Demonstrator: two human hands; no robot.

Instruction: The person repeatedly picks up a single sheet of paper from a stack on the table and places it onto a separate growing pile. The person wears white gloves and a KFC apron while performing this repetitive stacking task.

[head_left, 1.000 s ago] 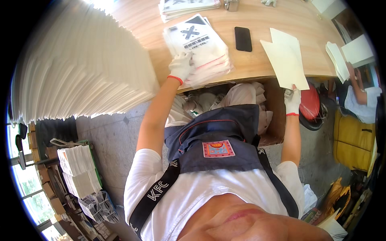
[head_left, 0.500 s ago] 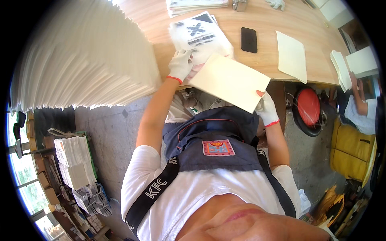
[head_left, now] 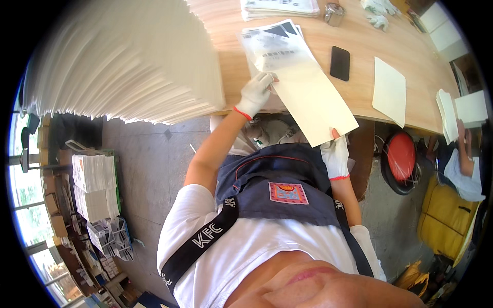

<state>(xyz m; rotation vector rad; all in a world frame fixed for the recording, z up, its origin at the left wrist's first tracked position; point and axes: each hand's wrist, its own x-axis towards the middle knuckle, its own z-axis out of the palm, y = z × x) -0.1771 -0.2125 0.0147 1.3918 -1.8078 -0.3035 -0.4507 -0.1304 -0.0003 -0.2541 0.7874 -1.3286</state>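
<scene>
My right hand (head_left: 335, 155) grips a cream sheet (head_left: 319, 102) across the near edge of the table (head_left: 359, 95). My left hand (head_left: 256, 92) curls at a plastic bag (head_left: 277, 51), hold unclear; grey floor (head_left: 149, 164) lies below.

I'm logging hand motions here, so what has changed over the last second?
The right hand, already holding a cream card, has carried it leftward from right of the phone to the printed bags; its far end now meets them, though whether it is inside one is unclear. Neither hand has visibly let anything go. The left hand stays at the bags; phone and tall stack are unmoved.
</scene>
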